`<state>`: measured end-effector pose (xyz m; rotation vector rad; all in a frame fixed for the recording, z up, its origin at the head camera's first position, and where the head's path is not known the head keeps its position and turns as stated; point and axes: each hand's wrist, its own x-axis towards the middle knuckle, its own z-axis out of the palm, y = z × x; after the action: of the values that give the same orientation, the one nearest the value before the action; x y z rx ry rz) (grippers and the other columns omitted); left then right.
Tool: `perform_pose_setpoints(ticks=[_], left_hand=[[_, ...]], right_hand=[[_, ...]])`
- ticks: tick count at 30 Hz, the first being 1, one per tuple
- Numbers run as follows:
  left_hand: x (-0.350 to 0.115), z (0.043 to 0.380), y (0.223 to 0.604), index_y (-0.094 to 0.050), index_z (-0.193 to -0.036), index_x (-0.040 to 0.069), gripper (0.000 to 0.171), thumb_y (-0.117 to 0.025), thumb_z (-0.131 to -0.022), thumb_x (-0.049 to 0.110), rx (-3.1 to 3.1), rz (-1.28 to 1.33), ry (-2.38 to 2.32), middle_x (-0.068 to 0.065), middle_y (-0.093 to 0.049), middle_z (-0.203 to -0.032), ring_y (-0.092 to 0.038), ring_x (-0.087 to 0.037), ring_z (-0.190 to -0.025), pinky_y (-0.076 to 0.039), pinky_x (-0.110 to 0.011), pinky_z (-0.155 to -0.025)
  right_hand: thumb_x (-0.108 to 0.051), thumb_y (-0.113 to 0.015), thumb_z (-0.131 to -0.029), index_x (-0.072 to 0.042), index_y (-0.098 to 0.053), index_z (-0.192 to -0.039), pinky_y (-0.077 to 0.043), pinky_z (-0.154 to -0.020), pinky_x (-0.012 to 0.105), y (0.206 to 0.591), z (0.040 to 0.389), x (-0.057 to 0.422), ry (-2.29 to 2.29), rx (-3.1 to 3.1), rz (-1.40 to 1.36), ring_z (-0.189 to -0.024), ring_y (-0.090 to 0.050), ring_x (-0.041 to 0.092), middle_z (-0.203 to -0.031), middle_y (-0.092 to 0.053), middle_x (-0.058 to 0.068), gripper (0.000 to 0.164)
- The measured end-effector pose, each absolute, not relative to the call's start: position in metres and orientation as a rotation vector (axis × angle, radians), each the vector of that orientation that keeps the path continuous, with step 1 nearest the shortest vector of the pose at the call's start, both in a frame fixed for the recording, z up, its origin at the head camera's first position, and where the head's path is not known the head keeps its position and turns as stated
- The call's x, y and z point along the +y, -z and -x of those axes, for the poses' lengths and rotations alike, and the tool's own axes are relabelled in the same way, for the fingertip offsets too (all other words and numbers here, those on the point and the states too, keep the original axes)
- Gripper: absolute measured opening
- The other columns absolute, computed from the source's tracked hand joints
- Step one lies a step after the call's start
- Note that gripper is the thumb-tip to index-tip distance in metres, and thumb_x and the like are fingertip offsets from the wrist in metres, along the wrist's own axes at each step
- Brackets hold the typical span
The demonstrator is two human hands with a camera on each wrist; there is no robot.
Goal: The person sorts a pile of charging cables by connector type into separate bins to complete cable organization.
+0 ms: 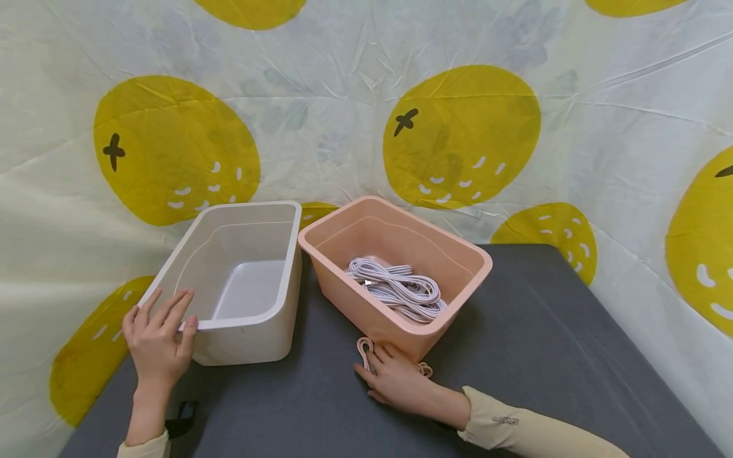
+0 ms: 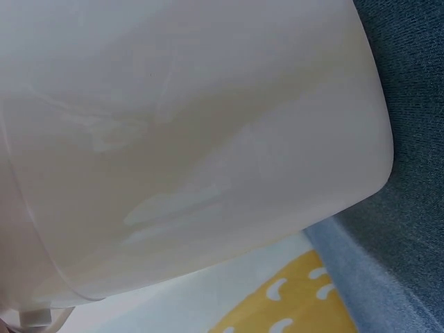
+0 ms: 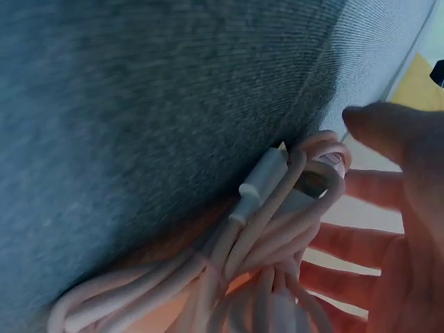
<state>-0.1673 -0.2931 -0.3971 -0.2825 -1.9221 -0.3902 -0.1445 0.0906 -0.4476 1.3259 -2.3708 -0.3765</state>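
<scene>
In the head view my left hand [image 1: 157, 343] rests on the near left corner of a white bin [image 1: 246, 346], its fingers over the rim. The left wrist view shows only the bin's smooth wall [image 2: 229, 139] close up. My right hand [image 1: 397, 381] lies low in front of a pink bin [image 1: 343, 289], over a bundled pinkish charging cable [image 1: 425, 370] on the table. The right wrist view shows the looped cable [image 3: 236, 257] with its pale connector [image 3: 267, 173]. There the fingers are extended against the bundle's far side, with the thumb apart from it.
Several white coiled cables [image 1: 409, 289] lie in the pink bin, which stands angled beside the white one. Both stand on a dark grey table [image 1: 532, 331]. A fruit-print cloth [image 1: 338, 114] hangs behind. A small black object [image 1: 182, 416] is near my left wrist.
</scene>
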Motion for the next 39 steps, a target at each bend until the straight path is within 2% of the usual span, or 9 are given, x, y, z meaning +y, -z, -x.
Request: perform_pose_setpoints(ticks=[5, 10, 16, 20, 24, 28, 33, 39], left_hand=[[-0.293, 0.168, 0.397, -0.066, -0.106, 0.009, 0.053, -0.038, -0.087, 0.049, -1.924, 0.283, 0.387, -0.015, -0.066, -0.101, -0.049, -0.037, -0.113, -0.022, -0.052, -0.1], [-0.293, 0.168, 0.397, -0.066, -0.106, 0.008, 0.053, -0.038, -0.087, 0.049, -1.922, 0.284, 0.386, -0.015, -0.066, -0.102, -0.05, -0.037, -0.113, -0.022, -0.052, -0.1], [-0.292, 0.169, 0.396, -0.066, -0.106, 0.009, 0.053, -0.038, -0.087, 0.049, -1.912, 0.284, 0.389, -0.015, -0.066, -0.102, -0.05, -0.037, -0.112, -0.023, -0.052, -0.1], [-0.292, 0.17, 0.396, -0.067, -0.105, 0.009, 0.053, -0.038, -0.087, 0.049, -1.9, 0.285, 0.393, -0.015, -0.067, -0.101, -0.051, -0.036, -0.112, -0.023, -0.051, -0.1], [-0.293, 0.17, 0.397, -0.067, -0.105, 0.009, 0.053, -0.038, -0.087, 0.05, -1.895, 0.283, 0.39, -0.015, -0.067, -0.1, -0.051, -0.036, -0.111, -0.023, -0.051, -0.1], [-0.293, 0.17, 0.398, -0.067, -0.105, 0.009, 0.052, -0.038, -0.087, 0.049, -1.893, 0.28, 0.39, -0.015, -0.067, -0.101, -0.051, -0.036, -0.11, -0.024, -0.051, -0.1], [-0.293, 0.17, 0.398, -0.067, -0.105, 0.009, 0.052, -0.039, -0.087, 0.048, -1.893, 0.281, 0.388, -0.015, -0.067, -0.101, -0.051, -0.037, -0.109, -0.024, -0.051, -0.1], [-0.294, 0.17, 0.398, -0.067, -0.105, 0.008, 0.053, -0.038, -0.087, 0.049, -1.907, 0.281, 0.387, -0.015, -0.067, -0.1, -0.051, -0.036, -0.109, -0.024, -0.051, -0.1]], right_hand=[[-0.044, -0.058, -0.08, -0.024, -0.059, -0.114, -0.039, -0.087, 0.038, 0.452, 0.147, 0.087, 0.367, -2.342, -1.321, -0.099, -0.055, 0.02, -0.104, -0.063, 0.001, 0.04], [-0.034, -0.054, -0.083, -0.029, -0.058, -0.114, -0.041, -0.082, 0.037, 0.453, 0.148, 0.085, 0.373, -2.29, -1.384, -0.092, -0.055, 0.02, -0.104, -0.061, -0.002, 0.032], [-0.025, -0.052, -0.085, -0.029, -0.054, -0.119, -0.039, -0.079, 0.034, 0.453, 0.146, 0.084, 0.299, -2.275, -1.523, -0.09, -0.052, 0.017, -0.109, -0.058, -0.004, 0.034], [-0.024, -0.052, -0.086, -0.027, -0.051, -0.123, -0.04, -0.08, 0.034, 0.454, 0.146, 0.081, 0.264, -2.291, -1.502, -0.09, -0.052, 0.017, -0.109, -0.057, -0.003, 0.037], [-0.035, -0.056, -0.083, -0.023, -0.047, -0.127, -0.041, -0.079, 0.034, 0.454, 0.146, 0.077, 0.273, -2.366, -1.386, -0.087, -0.052, 0.016, -0.1, -0.059, -0.001, 0.046], [-0.047, -0.058, -0.079, -0.021, -0.048, -0.125, -0.039, -0.076, 0.034, 0.454, 0.146, 0.073, 0.334, -2.414, -1.312, -0.081, -0.052, 0.015, -0.089, -0.061, -0.003, 0.054], [-0.041, -0.057, -0.082, -0.019, -0.051, -0.119, -0.038, -0.073, 0.031, 0.451, 0.149, 0.066, 0.356, -2.403, -1.306, -0.078, -0.053, 0.015, -0.085, -0.062, -0.004, 0.043], [-0.027, -0.046, -0.088, -0.02, -0.053, -0.119, -0.041, -0.072, 0.03, 0.452, 0.149, 0.058, 0.437, -2.363, -1.311, -0.078, -0.054, 0.014, -0.089, -0.062, -0.005, 0.032]])
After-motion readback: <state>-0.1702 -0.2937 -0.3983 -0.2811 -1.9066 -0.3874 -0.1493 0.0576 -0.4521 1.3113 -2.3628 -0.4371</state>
